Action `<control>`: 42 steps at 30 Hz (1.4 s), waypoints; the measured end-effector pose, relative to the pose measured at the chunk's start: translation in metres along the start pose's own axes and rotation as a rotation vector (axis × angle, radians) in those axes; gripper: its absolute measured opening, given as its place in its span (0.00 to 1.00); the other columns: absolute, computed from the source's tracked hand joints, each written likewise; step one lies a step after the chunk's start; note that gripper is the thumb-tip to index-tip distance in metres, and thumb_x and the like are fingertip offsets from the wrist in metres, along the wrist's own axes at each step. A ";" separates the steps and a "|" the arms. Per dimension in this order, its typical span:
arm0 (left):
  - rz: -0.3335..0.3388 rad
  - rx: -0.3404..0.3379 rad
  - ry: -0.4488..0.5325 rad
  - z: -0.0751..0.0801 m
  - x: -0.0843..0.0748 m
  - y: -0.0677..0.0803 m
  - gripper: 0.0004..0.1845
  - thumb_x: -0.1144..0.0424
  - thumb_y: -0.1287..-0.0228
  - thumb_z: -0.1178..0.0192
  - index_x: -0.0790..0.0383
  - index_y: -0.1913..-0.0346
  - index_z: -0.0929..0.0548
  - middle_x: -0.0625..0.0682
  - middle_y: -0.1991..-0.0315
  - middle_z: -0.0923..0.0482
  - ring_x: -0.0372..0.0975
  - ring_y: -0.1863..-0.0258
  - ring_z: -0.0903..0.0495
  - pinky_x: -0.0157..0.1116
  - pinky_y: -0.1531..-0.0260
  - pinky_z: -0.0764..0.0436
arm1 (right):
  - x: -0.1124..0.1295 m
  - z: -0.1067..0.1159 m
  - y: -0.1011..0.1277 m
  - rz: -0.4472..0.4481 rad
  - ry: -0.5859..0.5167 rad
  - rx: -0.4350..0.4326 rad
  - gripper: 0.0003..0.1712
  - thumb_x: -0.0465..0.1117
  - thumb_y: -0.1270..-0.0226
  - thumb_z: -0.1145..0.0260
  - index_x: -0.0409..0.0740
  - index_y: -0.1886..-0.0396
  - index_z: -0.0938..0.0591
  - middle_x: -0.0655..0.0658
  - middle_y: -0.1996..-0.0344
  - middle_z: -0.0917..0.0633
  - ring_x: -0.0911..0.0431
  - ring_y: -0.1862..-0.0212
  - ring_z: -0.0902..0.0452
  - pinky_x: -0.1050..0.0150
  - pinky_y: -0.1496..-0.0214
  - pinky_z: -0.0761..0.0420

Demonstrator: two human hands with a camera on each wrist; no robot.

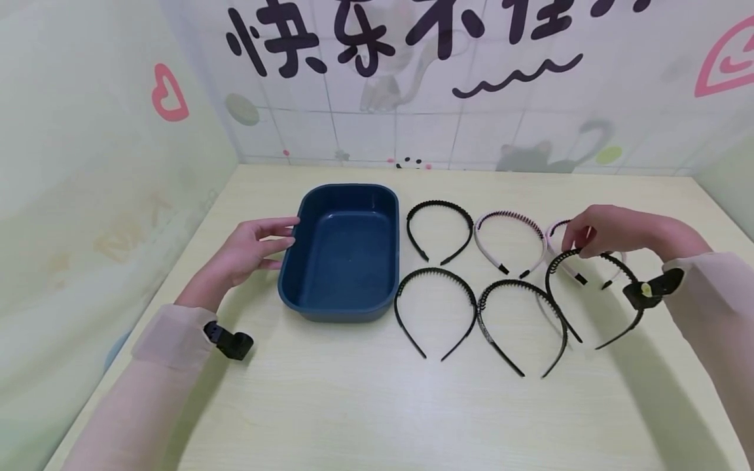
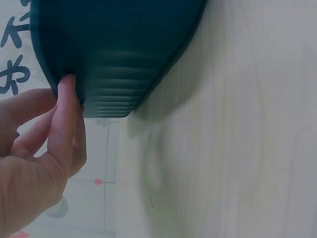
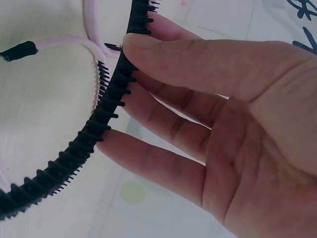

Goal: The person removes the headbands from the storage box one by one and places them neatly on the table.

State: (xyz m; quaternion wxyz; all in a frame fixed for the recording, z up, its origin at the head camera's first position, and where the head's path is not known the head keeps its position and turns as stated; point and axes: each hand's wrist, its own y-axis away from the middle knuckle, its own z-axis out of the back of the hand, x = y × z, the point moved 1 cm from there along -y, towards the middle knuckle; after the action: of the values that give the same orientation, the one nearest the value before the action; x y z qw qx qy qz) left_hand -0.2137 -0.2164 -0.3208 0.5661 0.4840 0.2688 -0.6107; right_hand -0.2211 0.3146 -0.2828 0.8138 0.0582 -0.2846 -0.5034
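- On the bench (image 1: 353,418), the right hand (image 1: 612,230) is pinching a black toothed headband (image 1: 595,297) at its arch, lifting it over a pink headband (image 1: 574,261).
- The left hand (image 1: 250,252), fingers straight, is touching the blue tub's (image 1: 344,252) left rim.
- Four more headbands are lying between tub and right hand.
- Large Chinese lettering on the wall is showing "快乐".

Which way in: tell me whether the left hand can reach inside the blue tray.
Probably yes: the left hand already touches the blue tray at its rim, and nothing lies inside or across it.
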 end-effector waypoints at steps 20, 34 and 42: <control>0.010 0.007 0.019 0.000 -0.002 -0.003 0.27 0.61 0.33 0.47 0.58 0.33 0.37 0.58 0.42 0.39 0.45 0.48 0.32 0.32 0.65 0.20 | -0.022 -0.014 0.008 -0.043 -0.099 0.114 0.12 0.23 0.54 0.35 0.40 0.69 0.19 0.47 0.75 0.25 0.57 0.70 0.30 0.67 0.70 0.27; 0.018 0.005 0.018 -0.001 -0.001 -0.002 0.27 0.61 0.33 0.47 0.57 0.32 0.37 0.58 0.41 0.39 0.44 0.48 0.32 0.32 0.65 0.20 | -0.025 -0.024 0.011 -0.079 -0.144 0.152 0.13 0.24 0.55 0.35 0.42 0.69 0.19 0.48 0.76 0.26 0.59 0.76 0.30 0.67 0.78 0.28; 0.021 0.002 0.014 0.000 0.000 -0.001 0.27 0.61 0.33 0.47 0.57 0.32 0.37 0.59 0.41 0.39 0.45 0.47 0.32 0.32 0.65 0.20 | -0.027 -0.030 0.012 -0.093 -0.169 0.177 0.14 0.24 0.54 0.35 0.42 0.68 0.19 0.48 0.76 0.26 0.59 0.76 0.32 0.69 0.78 0.30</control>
State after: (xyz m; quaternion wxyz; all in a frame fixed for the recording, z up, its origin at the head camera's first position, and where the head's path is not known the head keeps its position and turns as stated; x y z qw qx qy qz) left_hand -0.2149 -0.2155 -0.3211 0.5703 0.4916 0.2668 -0.6016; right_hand -0.2050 0.3380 -0.3141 0.7543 0.1004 -0.3924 -0.5166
